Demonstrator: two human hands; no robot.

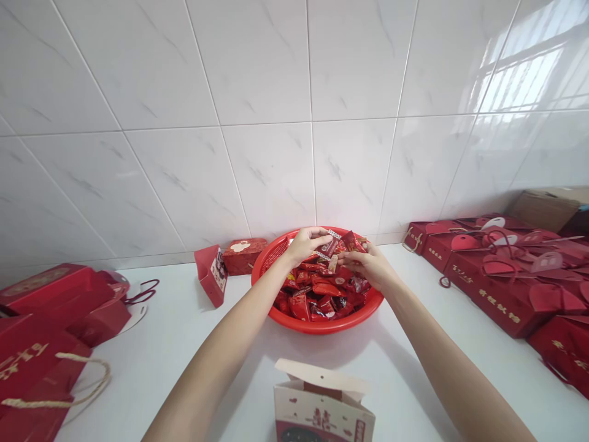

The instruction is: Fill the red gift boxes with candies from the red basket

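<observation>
wrapped sweets [300,307] lie heaped in the red basket [317,326] near the tiled wall [271,178]. your left hand [304,244] pinches a dark red packet [329,247] over the heap; your right hand [372,266], fingers drawn narrow, holds a small pale packet [333,264] beside it.

**One head view, tipped down toward a wall**

Looks forward and down from the wearer's head, out along the left forearm [225,350] at seven o'clock and the right forearm [437,350] between four and five. Faces nearly square on to the tiled wall [267,166], with joints wider apart toward twelve o'clock. Comes nearest to the pale carton [317,405], cut by the bottom edge at six o'clock. Takes in the red basket [317,326] a little farther off, between five and six. Spans the white tabletop [151,350] sideways to red cartons [46,331] between eight and nine and gift boxes [488,301] between three and four, both cropped.
</observation>
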